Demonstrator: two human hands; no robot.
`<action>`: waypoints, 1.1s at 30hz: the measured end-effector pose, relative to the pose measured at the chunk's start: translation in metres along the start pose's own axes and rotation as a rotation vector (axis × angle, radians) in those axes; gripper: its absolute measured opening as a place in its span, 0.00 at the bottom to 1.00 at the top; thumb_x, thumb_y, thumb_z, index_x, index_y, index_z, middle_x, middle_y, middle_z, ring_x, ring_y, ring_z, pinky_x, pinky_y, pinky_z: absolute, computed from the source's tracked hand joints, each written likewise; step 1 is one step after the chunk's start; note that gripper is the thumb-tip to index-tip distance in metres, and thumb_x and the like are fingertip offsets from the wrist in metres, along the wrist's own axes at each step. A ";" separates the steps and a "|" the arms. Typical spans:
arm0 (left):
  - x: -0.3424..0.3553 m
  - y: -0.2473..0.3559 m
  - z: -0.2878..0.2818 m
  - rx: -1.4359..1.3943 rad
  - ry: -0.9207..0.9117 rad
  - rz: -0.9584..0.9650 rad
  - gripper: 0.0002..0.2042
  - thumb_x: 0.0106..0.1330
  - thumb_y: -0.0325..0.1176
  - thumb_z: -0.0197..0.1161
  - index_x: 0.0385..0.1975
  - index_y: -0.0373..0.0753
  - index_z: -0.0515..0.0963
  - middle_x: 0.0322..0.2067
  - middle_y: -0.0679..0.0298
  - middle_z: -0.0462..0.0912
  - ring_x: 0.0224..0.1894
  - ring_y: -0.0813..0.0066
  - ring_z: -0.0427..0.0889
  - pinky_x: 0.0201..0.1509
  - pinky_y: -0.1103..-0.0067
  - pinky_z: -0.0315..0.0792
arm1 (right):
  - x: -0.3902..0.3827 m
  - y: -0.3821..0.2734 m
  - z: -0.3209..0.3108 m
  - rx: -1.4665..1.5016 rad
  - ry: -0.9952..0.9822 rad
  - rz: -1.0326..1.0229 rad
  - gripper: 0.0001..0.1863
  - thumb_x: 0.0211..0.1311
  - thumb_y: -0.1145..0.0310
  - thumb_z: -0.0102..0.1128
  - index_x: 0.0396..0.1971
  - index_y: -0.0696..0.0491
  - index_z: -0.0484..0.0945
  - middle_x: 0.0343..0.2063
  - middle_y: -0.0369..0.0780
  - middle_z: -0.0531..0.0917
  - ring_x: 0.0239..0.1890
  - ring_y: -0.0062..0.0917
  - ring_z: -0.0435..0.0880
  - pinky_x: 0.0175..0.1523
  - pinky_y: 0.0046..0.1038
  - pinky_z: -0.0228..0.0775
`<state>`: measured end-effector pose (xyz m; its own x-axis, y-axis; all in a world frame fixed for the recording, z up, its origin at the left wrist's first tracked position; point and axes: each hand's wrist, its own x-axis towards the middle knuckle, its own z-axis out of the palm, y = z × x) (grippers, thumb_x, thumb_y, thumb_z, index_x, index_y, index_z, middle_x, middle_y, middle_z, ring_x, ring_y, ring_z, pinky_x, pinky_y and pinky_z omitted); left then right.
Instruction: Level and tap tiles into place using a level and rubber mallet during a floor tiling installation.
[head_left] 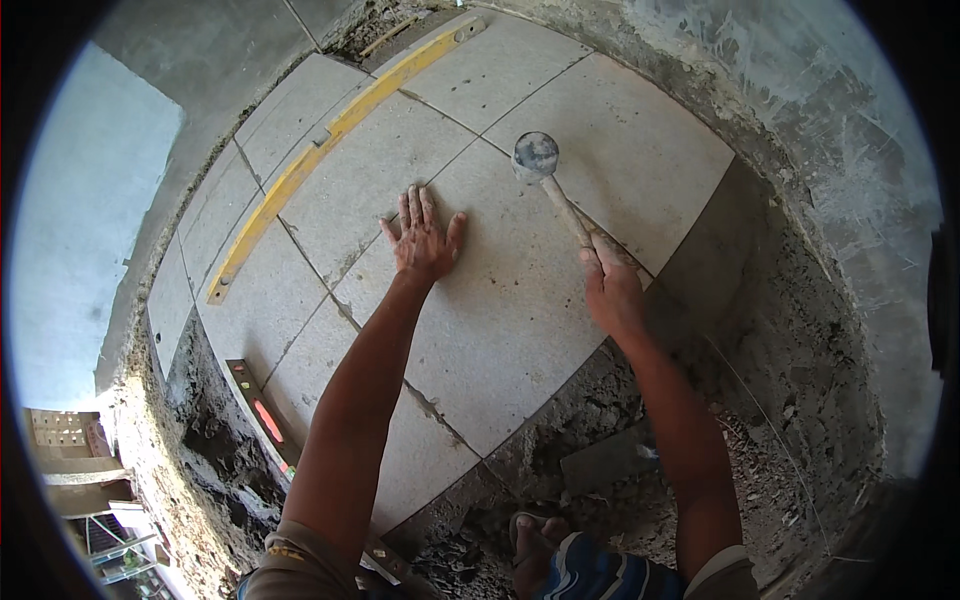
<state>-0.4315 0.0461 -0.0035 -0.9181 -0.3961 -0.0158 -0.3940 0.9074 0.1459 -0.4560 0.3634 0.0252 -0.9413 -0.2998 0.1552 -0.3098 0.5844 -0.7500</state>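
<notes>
My left hand (424, 240) lies flat on a light grey floor tile (500, 330), its fingers spread near the joint with the tile beyond. Wrapped round the wooden handle of a mallet (537, 157) is my right hand (612, 285). The mallet's round, dusty dark head is over the tiles to the far left of that hand; whether it touches them I cannot tell. Beyond my left hand, a long yellow straightedge (320, 150) lies across the tiles. A dark spirit level (262, 410) with a red patch is beside my left forearm, partly hidden by it.
Rough mortar and rubble (740, 440) border the tiles on the near right, where a thin string (765, 412) runs. A flat grey piece (605, 460) lies near my foot (535, 540). Plastered walls (800, 110) rise at the far right and left.
</notes>
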 end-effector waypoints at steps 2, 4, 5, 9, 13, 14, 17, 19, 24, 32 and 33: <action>-0.001 -0.005 0.003 -0.035 0.020 0.019 0.46 0.77 0.69 0.39 0.82 0.36 0.46 0.83 0.50 0.44 0.85 0.51 0.40 0.82 0.41 0.31 | 0.008 -0.002 0.017 -0.071 -0.055 -0.034 0.21 0.80 0.56 0.51 0.61 0.54 0.77 0.38 0.58 0.86 0.44 0.59 0.85 0.47 0.50 0.75; -0.002 -0.004 0.004 -0.042 0.038 0.018 0.45 0.78 0.67 0.40 0.82 0.36 0.47 0.83 0.52 0.45 0.85 0.51 0.41 0.82 0.41 0.33 | 0.012 -0.009 0.029 -0.065 -0.062 0.031 0.21 0.80 0.55 0.51 0.60 0.53 0.78 0.37 0.58 0.86 0.43 0.59 0.85 0.47 0.51 0.75; -0.002 -0.005 0.005 -0.043 0.038 0.014 0.45 0.78 0.67 0.40 0.82 0.36 0.47 0.83 0.52 0.45 0.85 0.51 0.41 0.82 0.41 0.33 | 0.010 -0.012 0.030 -0.066 -0.065 0.029 0.21 0.80 0.55 0.51 0.60 0.53 0.78 0.37 0.58 0.86 0.43 0.59 0.85 0.47 0.51 0.75; -0.002 -0.006 0.005 -0.022 0.057 0.018 0.45 0.78 0.67 0.40 0.82 0.36 0.47 0.83 0.52 0.45 0.85 0.52 0.41 0.82 0.43 0.33 | -0.006 -0.015 0.022 0.042 -0.081 0.101 0.22 0.80 0.54 0.52 0.61 0.54 0.78 0.38 0.58 0.85 0.44 0.58 0.85 0.48 0.47 0.76; -0.001 -0.007 0.003 -0.010 0.039 0.002 0.46 0.77 0.69 0.38 0.82 0.36 0.45 0.83 0.54 0.44 0.85 0.56 0.39 0.83 0.45 0.31 | -0.024 -0.015 0.009 0.056 -0.082 0.152 0.23 0.80 0.54 0.52 0.62 0.55 0.79 0.38 0.58 0.84 0.43 0.54 0.86 0.48 0.43 0.76; -0.001 -0.007 0.003 -0.012 0.038 0.005 0.46 0.77 0.69 0.38 0.82 0.36 0.45 0.83 0.54 0.44 0.85 0.56 0.39 0.83 0.45 0.31 | -0.026 -0.015 0.008 0.053 -0.079 0.153 0.23 0.80 0.54 0.52 0.62 0.55 0.79 0.38 0.58 0.84 0.43 0.54 0.86 0.48 0.43 0.76; -0.001 -0.006 0.003 -0.009 0.038 0.011 0.46 0.77 0.69 0.38 0.82 0.36 0.46 0.83 0.54 0.45 0.85 0.56 0.39 0.83 0.45 0.30 | -0.027 -0.011 0.008 -0.005 -0.041 0.087 0.23 0.80 0.53 0.52 0.62 0.55 0.78 0.37 0.58 0.84 0.41 0.52 0.86 0.47 0.43 0.76; 0.000 -0.002 0.004 -0.016 0.039 0.005 0.46 0.77 0.69 0.38 0.82 0.36 0.45 0.83 0.53 0.45 0.85 0.56 0.40 0.83 0.45 0.30 | -0.018 0.001 0.012 -0.080 -0.100 0.049 0.23 0.81 0.53 0.52 0.61 0.55 0.78 0.35 0.56 0.84 0.39 0.49 0.86 0.46 0.41 0.76; 0.001 -0.008 0.006 -0.013 0.036 0.012 0.46 0.77 0.68 0.38 0.82 0.36 0.46 0.83 0.54 0.45 0.85 0.55 0.40 0.83 0.45 0.30 | 0.003 -0.009 0.000 0.037 -0.018 0.086 0.21 0.81 0.57 0.50 0.62 0.53 0.79 0.39 0.58 0.85 0.44 0.54 0.86 0.46 0.46 0.76; -0.001 -0.010 0.005 -0.005 0.042 -0.001 0.46 0.77 0.69 0.39 0.82 0.35 0.46 0.83 0.53 0.46 0.85 0.55 0.40 0.83 0.45 0.31 | 0.077 0.010 -0.050 0.072 0.282 0.145 0.24 0.82 0.53 0.50 0.61 0.57 0.77 0.27 0.45 0.79 0.29 0.36 0.78 0.40 0.39 0.72; 0.001 -0.003 0.005 -0.015 0.046 0.008 0.46 0.77 0.69 0.39 0.82 0.36 0.46 0.83 0.53 0.46 0.85 0.55 0.40 0.83 0.45 0.31 | 0.086 0.034 -0.047 -0.015 0.408 0.078 0.21 0.82 0.55 0.50 0.58 0.56 0.79 0.30 0.49 0.81 0.32 0.42 0.81 0.43 0.40 0.73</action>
<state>-0.4315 0.0432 -0.0088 -0.9181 -0.3952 0.0309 -0.3857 0.9085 0.1607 -0.5533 0.3931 0.0434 -0.9372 0.0678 0.3422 -0.2341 0.6051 -0.7610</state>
